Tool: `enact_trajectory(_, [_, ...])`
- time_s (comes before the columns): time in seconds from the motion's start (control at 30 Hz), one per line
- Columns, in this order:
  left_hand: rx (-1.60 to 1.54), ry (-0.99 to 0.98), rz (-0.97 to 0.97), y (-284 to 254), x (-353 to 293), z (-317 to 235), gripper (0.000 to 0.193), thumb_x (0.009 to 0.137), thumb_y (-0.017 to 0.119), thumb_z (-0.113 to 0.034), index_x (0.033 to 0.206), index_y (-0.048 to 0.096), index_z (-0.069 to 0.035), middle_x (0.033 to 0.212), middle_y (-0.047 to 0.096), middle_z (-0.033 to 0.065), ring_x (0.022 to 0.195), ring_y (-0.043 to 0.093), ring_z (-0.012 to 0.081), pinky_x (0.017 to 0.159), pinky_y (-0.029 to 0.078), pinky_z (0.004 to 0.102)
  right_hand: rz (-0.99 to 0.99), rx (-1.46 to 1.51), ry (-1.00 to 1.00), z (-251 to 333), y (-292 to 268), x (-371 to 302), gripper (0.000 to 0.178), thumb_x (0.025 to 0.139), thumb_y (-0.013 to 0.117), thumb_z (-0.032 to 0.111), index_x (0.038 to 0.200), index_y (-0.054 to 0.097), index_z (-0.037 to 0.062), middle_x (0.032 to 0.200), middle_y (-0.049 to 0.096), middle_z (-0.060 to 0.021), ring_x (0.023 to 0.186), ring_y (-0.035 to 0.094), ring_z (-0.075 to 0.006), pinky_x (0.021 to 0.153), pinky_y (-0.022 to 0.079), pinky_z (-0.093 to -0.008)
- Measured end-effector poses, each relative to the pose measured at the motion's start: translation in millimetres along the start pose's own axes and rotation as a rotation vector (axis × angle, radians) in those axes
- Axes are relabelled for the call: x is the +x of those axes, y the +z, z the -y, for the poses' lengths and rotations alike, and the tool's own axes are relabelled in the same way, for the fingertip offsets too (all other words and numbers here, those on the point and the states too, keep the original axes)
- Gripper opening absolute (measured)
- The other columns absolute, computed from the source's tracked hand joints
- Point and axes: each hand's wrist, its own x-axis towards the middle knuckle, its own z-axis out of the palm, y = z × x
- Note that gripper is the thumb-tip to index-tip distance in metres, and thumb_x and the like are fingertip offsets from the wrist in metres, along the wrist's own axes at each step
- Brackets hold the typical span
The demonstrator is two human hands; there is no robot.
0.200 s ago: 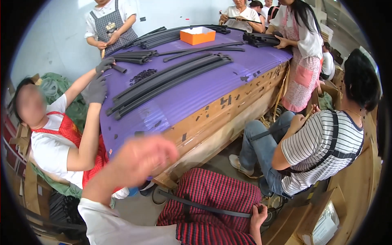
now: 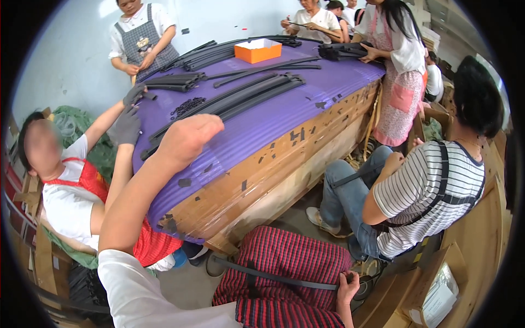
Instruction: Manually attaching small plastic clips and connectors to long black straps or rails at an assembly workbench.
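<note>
My left hand (image 2: 191, 136) is raised over the near left part of the purple-covered table (image 2: 268, 115), in front of long black tubes (image 2: 257, 93) lying in a bundle. Its fingers are bent and close together; whether anything is inside them is hidden. Down at my lap, my right hand (image 2: 348, 287) closes its thumb and fingers on the end of a long flat black strip (image 2: 279, 277). That strip runs leftward across my red-and-black striped apron (image 2: 301, 249), its other end beyond my knee.
Small black rings (image 2: 188, 106) lie in a pile on the table, with an orange box (image 2: 257, 52) farther back. A co-worker in grey gloves (image 2: 127, 127) sits at left. Another in a striped shirt (image 2: 421, 191) sits close at right, by an open carton (image 2: 437, 290).
My left hand has risen and moved away from me, from beside the table's near edge to over its top. My right hand keeps its hold on the strip.
</note>
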Motion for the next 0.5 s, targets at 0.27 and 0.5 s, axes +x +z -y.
enact_trajectory(0.27, [-0.276,-0.385,0.25,6,-13,2,0.026,0.085,0.042,-0.004,0.108,0.052,0.003,0.102,0.058,0.0189,0.099,0.056,0.0287,0.086,0.041,0.0322,-0.015,-0.164,0.053,2,0,-4,0.02,0.07,0.069,0.009,0.086,0.059,0.0019,0.077,0.062,-0.0048,0.072,0.058,-0.0116,0.067,0.047,-0.026])
enact_trajectory(0.5, [-0.048,-0.236,-0.094,9,-20,21,0.023,0.088,0.041,-0.002,0.109,0.049,0.006,0.116,0.051,0.0159,0.108,0.048,0.0247,0.094,0.034,0.0301,-0.069,-0.1,0.04,7,-1,-5,0.025,0.072,0.069,0.013,0.09,0.057,0.0019,0.078,0.062,-0.0061,0.072,0.059,-0.0128,0.069,0.048,-0.0261])
